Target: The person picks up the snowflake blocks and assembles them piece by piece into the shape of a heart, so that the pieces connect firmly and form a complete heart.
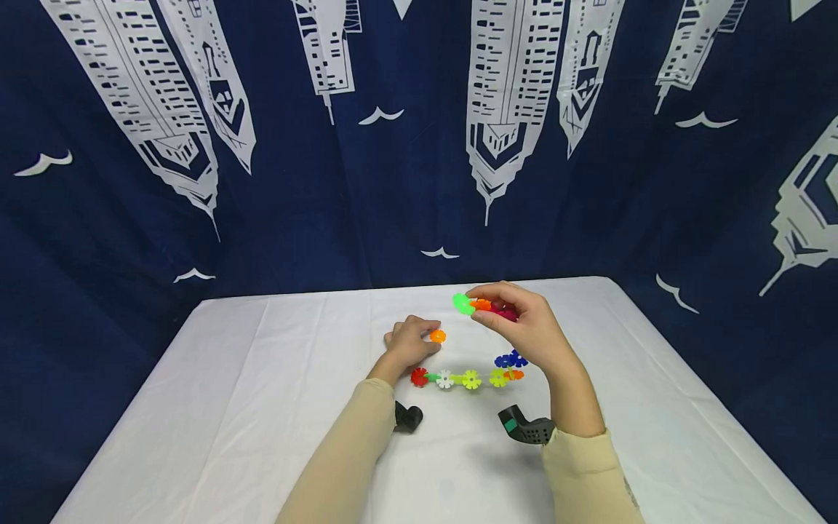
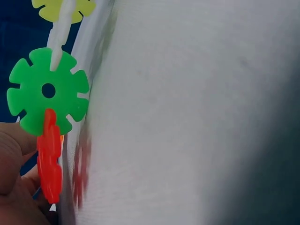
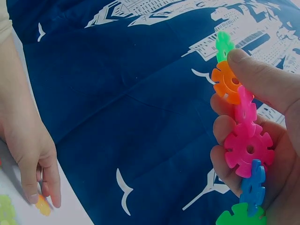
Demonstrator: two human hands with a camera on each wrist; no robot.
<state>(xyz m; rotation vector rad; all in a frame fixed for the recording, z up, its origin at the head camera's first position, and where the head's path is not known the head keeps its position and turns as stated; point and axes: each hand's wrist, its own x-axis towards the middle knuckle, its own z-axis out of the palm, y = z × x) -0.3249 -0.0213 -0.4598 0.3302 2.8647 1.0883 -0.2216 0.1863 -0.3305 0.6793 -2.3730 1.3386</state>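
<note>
My right hand [image 1: 524,320] grips a chain of slotted flower discs, held up above the table. Its green end disc [image 3: 224,47] and orange disc [image 3: 225,82] are at the thumb and fingertips; pink discs [image 3: 249,149], a blue disc [image 3: 253,187] and another green one run down along the palm. Low at the tabletop, my left hand [image 1: 407,343] pinches a single orange flower disc [image 1: 438,335] between thumb and index finger. Nearest that hand is a red disc [image 2: 49,164], slotted into a green disc [image 2: 48,91] of the row on the table.
The row of joined discs lies across the white-clothed table [image 1: 294,393]: red, green, a white disc [image 1: 444,379], yellow discs [image 1: 471,379], orange, then dark blue discs [image 1: 511,359] below the right hand. Black camera mounts [image 1: 527,428] show at both wrists. A navy patterned cloth [image 1: 393,182] hangs behind.
</note>
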